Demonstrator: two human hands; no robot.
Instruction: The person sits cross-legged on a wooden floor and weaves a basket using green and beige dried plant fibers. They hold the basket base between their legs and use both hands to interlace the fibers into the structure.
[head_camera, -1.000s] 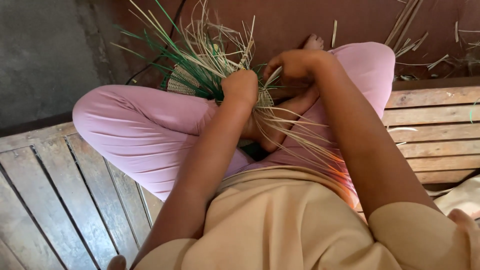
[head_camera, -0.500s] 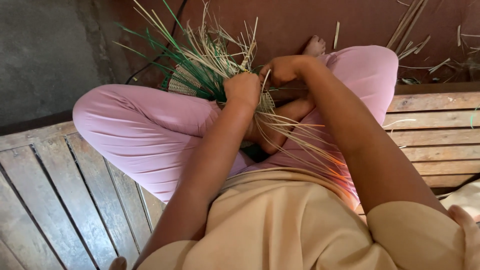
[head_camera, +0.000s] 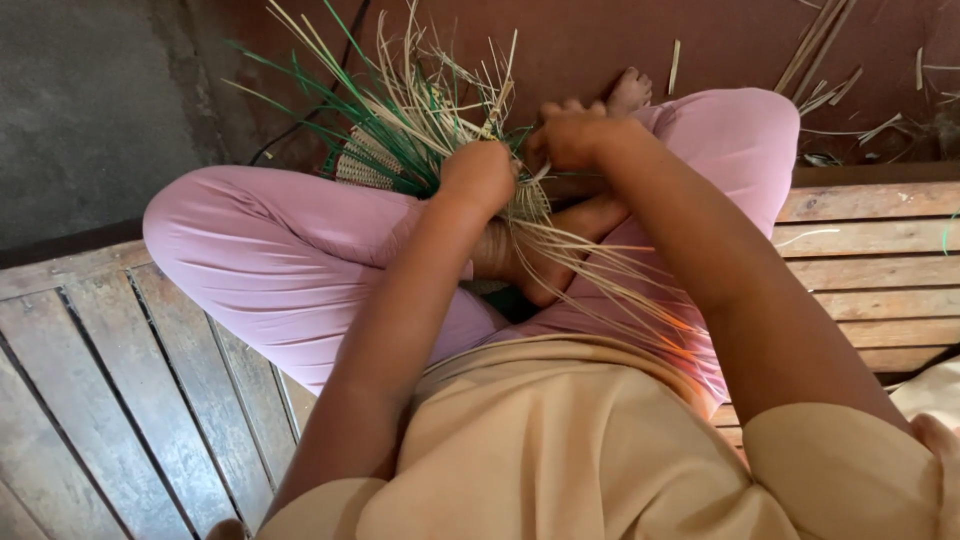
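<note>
Head view showed the left hand (head_camera: 480, 176) and right hand (head_camera: 572, 135) both closed around straw strips (head_camera: 420, 120) of a half-woven basket (head_camera: 365, 165) above the wooden bench (head_camera: 120, 340).

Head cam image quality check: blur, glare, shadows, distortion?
Head view: soft, even light, no glare and only faint shadows under the legs; left hand and right hand look slightly soft, the woven piece and its loose strips are fairly crisp; wide-angle stretch bows the wooden bench slats at lower left; the near beige shirt fills the bottom and looks soft.
</note>
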